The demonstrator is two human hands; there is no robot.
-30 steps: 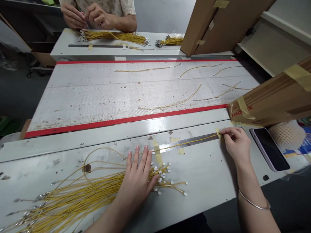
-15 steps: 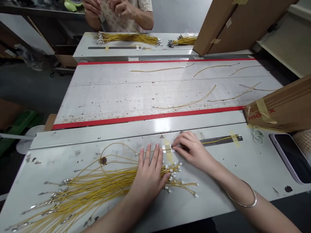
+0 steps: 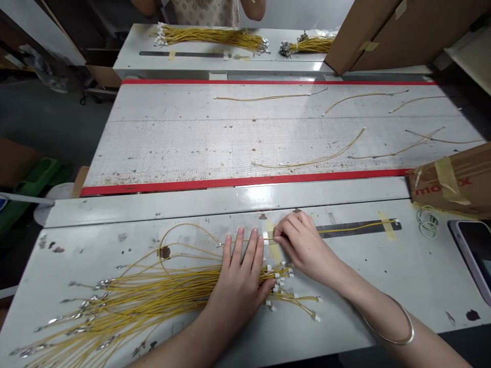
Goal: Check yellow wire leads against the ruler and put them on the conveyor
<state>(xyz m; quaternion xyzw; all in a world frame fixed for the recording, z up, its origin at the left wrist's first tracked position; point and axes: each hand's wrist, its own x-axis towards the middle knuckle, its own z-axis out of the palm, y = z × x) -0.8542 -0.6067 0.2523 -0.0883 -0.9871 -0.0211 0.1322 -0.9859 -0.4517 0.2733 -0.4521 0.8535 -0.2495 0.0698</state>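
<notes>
My left hand (image 3: 240, 276) lies flat, fingers spread, across the connector end of a bundle of yellow wires (image 3: 164, 289). White connectors (image 3: 282, 271) poke out to its right, and metal terminals (image 3: 82, 306) fan out at the far left. Under its fingertips runs a single yellow wire (image 3: 356, 227), laid along a dark steel ruler (image 3: 337, 233) taped to the table. My right hand (image 3: 301, 243) pinches this wire near a strip of yellow tape (image 3: 273, 248); its fingertips partly hide the grip. A small metal terminal (image 3: 219, 245) shows just left of my left hand.
Beyond the table runs a pale belt (image 3: 184, 138) with red edges (image 3: 215, 183) and several loose wires. Rubber bands (image 3: 427, 222), a phone (image 3: 473, 255) and a cardboard box (image 3: 452, 179) are at right. Across the belt, a person sits behind another wire bundle (image 3: 210, 37).
The view has tilted down and shifted left, so the other person's hands have left the picture. My right hand has slid slightly left along the wire; my left hand stays flat.
</notes>
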